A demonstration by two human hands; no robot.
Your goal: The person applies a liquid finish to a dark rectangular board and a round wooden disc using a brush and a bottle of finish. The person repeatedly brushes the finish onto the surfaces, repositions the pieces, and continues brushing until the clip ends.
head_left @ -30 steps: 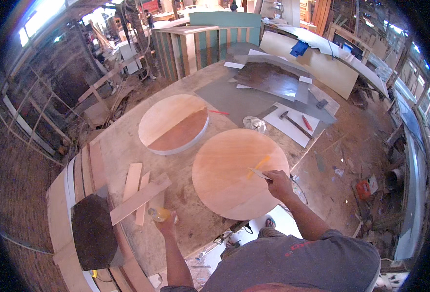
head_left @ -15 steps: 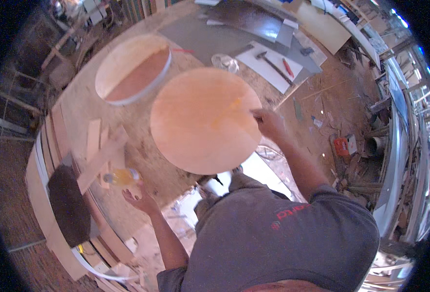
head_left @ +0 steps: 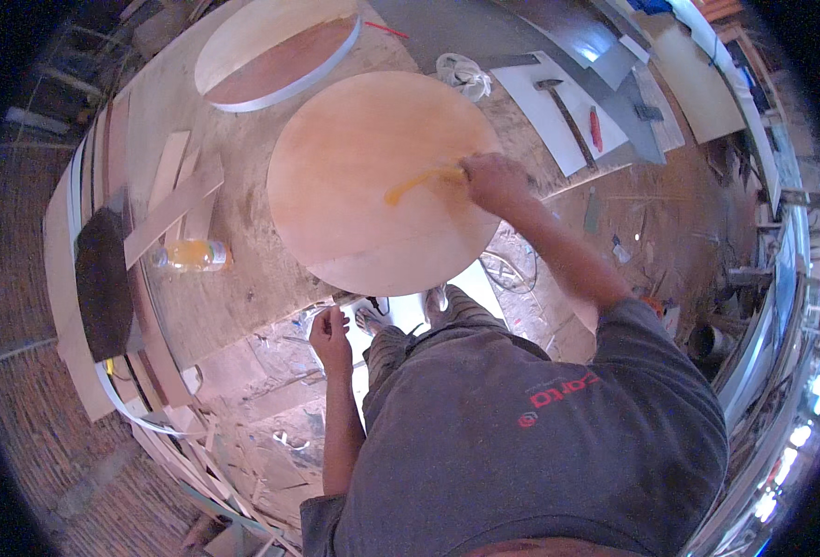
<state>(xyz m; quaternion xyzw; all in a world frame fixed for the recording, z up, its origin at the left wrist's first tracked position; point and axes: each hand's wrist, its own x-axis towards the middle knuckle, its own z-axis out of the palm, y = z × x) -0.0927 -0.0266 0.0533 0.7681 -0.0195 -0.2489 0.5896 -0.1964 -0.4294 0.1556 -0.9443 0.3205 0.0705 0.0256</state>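
- The workbench (head_left: 243, 209) carries 2 round panels; firm as it looks, it should suit light, level strokes, with heavy pressing best kept over the supported part.
- The near round panel (head_left: 375, 176) lies on the bench and juts past its near edge, so leaning on that overhang could tip it. Its face is pale, warm-toned wood with faint grain, smooth-looking and mostly bare.
- The far round panel (head_left: 275, 74) sits beyond it, its top split into 2 tones, pale and reddish brown, within a white edge.
- The right hand (head_left: 500, 184) is over the near panel's right side, fingers bunched at the streak; whether they pinch a thin tool cannot be told.
- The left hand (head_left: 332, 336) hangs just off the bench, fingers loosely parted, holding nothing.
- The bottle (head_left: 192, 255), with yellow contents, is on the bench well left of the panel; upright or lying, it is hard to say.
- The yellow streak (head_left: 410, 187) looks glossy and thick at its left end; drawing it out thin and evenly, before it sets, seems wise.
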